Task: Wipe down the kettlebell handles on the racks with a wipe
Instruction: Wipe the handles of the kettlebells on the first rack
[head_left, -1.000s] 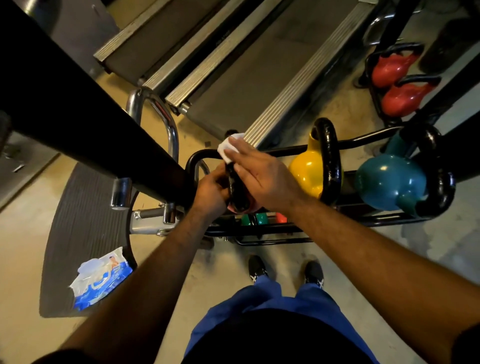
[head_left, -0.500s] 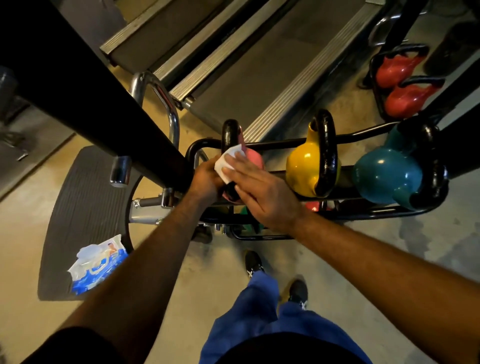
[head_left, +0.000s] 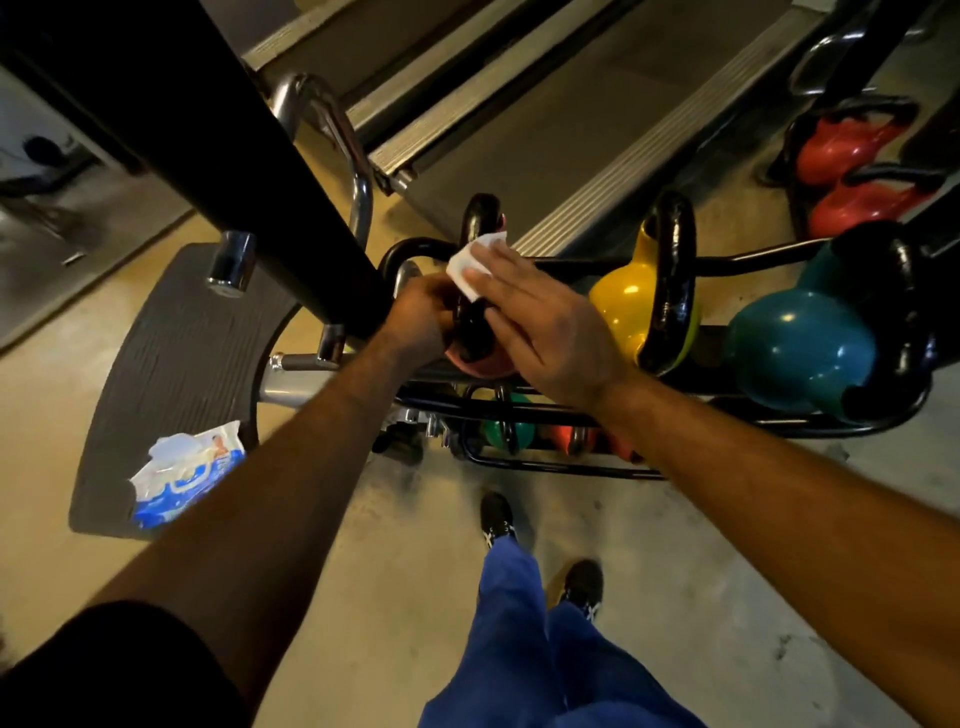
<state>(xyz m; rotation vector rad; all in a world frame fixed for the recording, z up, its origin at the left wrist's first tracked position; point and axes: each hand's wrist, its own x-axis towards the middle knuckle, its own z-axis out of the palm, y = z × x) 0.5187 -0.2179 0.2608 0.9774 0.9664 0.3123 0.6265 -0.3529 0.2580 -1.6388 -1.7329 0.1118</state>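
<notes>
My left hand (head_left: 423, 317) curls around the lower black handle (head_left: 475, 291) of the pink kettlebell (head_left: 480, 364) on the rack (head_left: 571, 410). My right hand (head_left: 540, 322) lies flat, its fingers (head_left: 498, 265) straight, pressing the white wipe (head_left: 475, 265) against that handle's upper side. Yellow kettlebell (head_left: 621, 301) stands beside; teal kettlebell (head_left: 800, 348) beyond.

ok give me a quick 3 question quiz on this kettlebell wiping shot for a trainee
1. True or false: the right hand presses the wipe against the pink kettlebell's handle.
2. Which kettlebell sits directly beside the pink one on the top rack? A) teal B) yellow C) red
3. Fill in: the wipes pack lies on a dark ___.

Key: 1 true; 2 B, the yellow kettlebell; 3 mat.
</notes>
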